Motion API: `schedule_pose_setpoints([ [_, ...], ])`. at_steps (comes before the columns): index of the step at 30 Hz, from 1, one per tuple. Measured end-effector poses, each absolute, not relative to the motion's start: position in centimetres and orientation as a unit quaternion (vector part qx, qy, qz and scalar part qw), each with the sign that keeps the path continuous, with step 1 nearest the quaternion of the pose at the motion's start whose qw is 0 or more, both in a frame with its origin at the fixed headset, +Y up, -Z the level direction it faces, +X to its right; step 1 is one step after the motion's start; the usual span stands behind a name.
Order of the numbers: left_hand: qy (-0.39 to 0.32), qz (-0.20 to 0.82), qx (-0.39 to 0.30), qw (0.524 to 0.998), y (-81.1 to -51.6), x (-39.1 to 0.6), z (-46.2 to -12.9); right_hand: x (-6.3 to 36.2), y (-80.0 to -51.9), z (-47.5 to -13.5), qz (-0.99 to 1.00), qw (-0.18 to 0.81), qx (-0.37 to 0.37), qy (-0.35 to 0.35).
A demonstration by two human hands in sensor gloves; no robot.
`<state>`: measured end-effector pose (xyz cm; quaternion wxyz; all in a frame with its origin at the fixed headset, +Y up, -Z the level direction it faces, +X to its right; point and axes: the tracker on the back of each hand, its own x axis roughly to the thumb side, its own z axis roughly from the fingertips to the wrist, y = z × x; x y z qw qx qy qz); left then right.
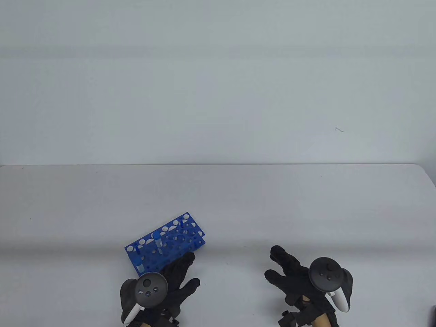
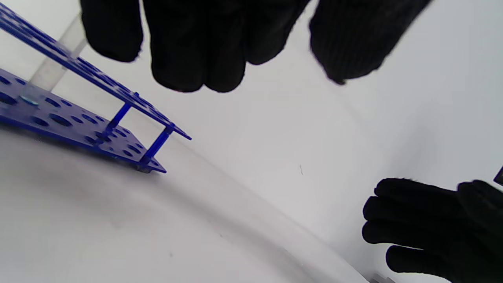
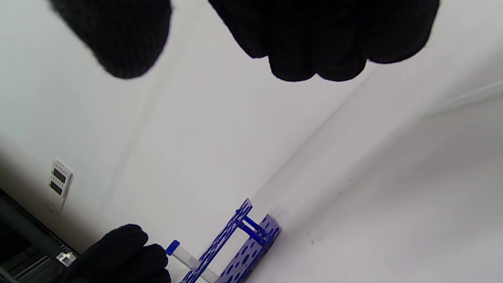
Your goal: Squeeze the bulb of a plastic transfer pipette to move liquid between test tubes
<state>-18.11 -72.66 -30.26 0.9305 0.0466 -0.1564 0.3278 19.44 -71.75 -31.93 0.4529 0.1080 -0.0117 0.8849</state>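
Left hand (image 1: 170,282) covers the rack's (image 1: 167,240) 6 o'clock edge. Left wrist view crops rack at 9 o'clock. Tube (image 1: 157,238) liquid level unreadable. Pipette unseen.

No writing can be read anywhere; the small wall plate (image 3: 59,181) shows only two dark, unreadable panels.

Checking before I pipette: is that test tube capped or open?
Capped: the test tube in the blue rack carries a blue cap.
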Motion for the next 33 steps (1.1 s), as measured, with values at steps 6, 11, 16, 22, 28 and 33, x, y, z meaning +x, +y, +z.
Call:
schedule_pose_setpoints([
  [6,-0.157,0.327,0.049,0.931,-72.61,-18.10,-30.19,19.36,-71.72,-31.91,0.886,0.451,0.111,-0.010],
  [11,-0.157,0.329,0.046,0.930,-72.62,-18.06,-30.23,19.30,-71.68,-31.94,0.886,0.450,0.111,-0.007],
  [16,-0.157,0.332,0.048,0.929,-72.53,-18.06,-30.20,19.28,-71.60,-31.95,0.887,0.449,0.110,-0.007],
  [22,-0.160,0.336,0.048,0.927,-72.53,-18.05,-30.25,19.24,-71.60,-31.99,0.887,0.448,0.109,-0.005],
  [28,-0.167,0.340,0.045,0.924,-72.49,-17.96,-30.30,19.45,-71.62,-31.98,0.886,0.452,0.102,-0.008],
  [33,-0.171,0.345,0.052,0.921,-72.17,-18.03,-30.22,19.42,-71.69,-31.98,0.887,0.450,0.101,-0.001],
])
